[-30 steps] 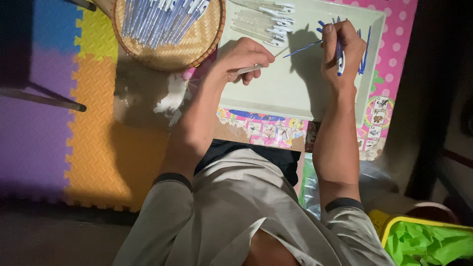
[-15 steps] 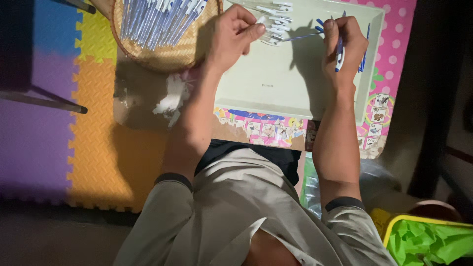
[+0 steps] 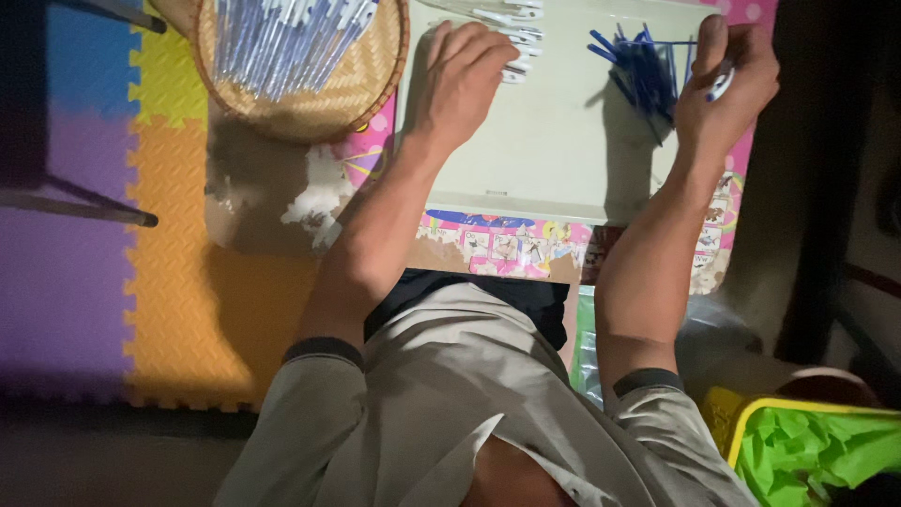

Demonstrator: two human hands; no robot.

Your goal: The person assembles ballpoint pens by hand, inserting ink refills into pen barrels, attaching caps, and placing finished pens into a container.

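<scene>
While seated over a pale tray (image 3: 526,178), left hand (image 3: 460,80) palm down, fingers curled on white pen parts (image 3: 514,42), right hand (image 3: 727,89) closed around a pen (image 3: 721,83), blue refills (image 3: 648,70) just left of it, woven basket (image 3: 361,89) beyond the left hand.

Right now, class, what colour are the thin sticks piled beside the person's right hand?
Blue: the thin sticks lie piled on the pale tray, clearest in the head view.

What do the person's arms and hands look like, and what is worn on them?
Both arms are bare from above the elbow down. The short sleeves are light grey with a dark band at the hem. The left hand and right hand wear no gloves; no rings or watch show.
</scene>
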